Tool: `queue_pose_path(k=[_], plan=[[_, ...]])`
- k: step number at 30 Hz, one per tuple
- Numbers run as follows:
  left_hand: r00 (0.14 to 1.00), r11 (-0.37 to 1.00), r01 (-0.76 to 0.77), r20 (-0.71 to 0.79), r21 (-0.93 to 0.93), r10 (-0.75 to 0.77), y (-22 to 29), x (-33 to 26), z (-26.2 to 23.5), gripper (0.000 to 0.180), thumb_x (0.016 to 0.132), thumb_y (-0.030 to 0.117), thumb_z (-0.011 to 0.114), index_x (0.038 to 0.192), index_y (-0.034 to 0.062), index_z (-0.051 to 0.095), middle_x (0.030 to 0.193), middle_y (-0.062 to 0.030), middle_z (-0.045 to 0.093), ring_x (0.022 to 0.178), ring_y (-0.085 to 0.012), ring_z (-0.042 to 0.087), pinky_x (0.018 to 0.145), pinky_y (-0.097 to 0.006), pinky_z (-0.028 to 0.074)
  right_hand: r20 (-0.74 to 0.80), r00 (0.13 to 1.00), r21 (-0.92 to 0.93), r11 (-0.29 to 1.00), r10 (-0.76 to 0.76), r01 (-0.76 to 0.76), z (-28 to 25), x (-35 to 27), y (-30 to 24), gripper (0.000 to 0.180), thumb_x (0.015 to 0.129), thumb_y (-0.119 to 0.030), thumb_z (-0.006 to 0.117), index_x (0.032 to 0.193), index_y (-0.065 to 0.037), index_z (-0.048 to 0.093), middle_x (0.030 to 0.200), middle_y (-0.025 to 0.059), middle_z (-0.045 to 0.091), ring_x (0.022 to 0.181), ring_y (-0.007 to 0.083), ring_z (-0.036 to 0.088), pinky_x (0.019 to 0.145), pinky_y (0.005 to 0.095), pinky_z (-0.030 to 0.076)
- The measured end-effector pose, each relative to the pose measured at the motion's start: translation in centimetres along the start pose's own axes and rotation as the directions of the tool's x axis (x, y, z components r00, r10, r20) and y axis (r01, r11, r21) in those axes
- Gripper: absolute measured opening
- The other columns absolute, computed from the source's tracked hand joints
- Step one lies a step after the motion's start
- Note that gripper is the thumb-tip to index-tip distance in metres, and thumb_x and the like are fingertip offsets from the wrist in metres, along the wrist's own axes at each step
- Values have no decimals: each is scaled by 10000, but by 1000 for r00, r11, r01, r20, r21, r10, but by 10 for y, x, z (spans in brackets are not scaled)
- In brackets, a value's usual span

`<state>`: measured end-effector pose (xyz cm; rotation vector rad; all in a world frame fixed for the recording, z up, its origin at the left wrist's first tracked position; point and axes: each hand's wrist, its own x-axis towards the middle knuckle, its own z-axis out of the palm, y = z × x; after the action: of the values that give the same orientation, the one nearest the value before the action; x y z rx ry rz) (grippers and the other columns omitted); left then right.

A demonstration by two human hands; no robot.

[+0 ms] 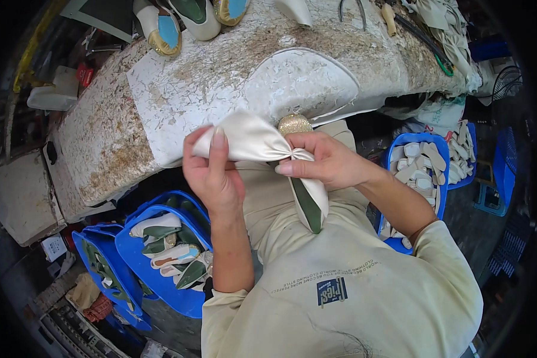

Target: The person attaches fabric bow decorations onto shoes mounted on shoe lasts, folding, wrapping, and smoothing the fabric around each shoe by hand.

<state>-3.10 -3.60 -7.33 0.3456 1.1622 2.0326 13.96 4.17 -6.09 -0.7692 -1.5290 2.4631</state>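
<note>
Both hands are closed on one cream satin shoe upper (253, 140), which is held in the air just over the person's lap, in front of the near edge of the workbench (179, 89). The left hand (212, 173) is raised with the wrist bent. Its thumb lies flat on top of the cloth and the other fingers are curled under it, so the cloth is clamped between them. The right hand (328, 161) comes from the right side. Its thumb and first fingers are pinched together on the middle of the upper, where the satin is gathered into folds. Under this pinch the shoe narrows into a long pointed part with a dark green lining (309, 206), which hangs down toward the beige shirt (352, 286). A small round gold ornament (294, 124) shows just behind the right fingers. Both forearms are bare and the elbows are low.

On the shirt chest there is a small dark blue square label with one line of small print above it. On the left, below the workbench, stands a blue plastic basket (182, 298) with cream and green shoe pieces inside. On the right there is another blue basket (394, 158) full of pale flat soles. At the far edge of the workbench lie shoes with blue insoles (168, 30) and gold trim.
</note>
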Motion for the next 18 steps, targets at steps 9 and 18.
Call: queue_pose_path(k=[9,18], plan=[[849,952,192,447,236,-282,-26,-42,-15,165,816,25,719,952,-43,653,829,-88,674,718,-133,635,639,-248,512,250,963,440,875,97,-203,-30,-23,29,326,970,-204,484,1124,51,616,1007,140,677,896,146,619,809,258,477],[942,938,179,223,297,-250,-46,-48,-5,147,778,20,757,849,9,629,755,-34,637,675,-93,595,596,-212,467,302,951,517,827,67,-223,-60,-26,73,336,947,-218,540,1145,47,601,1018,154,674,789,169,664,652,255,524]])
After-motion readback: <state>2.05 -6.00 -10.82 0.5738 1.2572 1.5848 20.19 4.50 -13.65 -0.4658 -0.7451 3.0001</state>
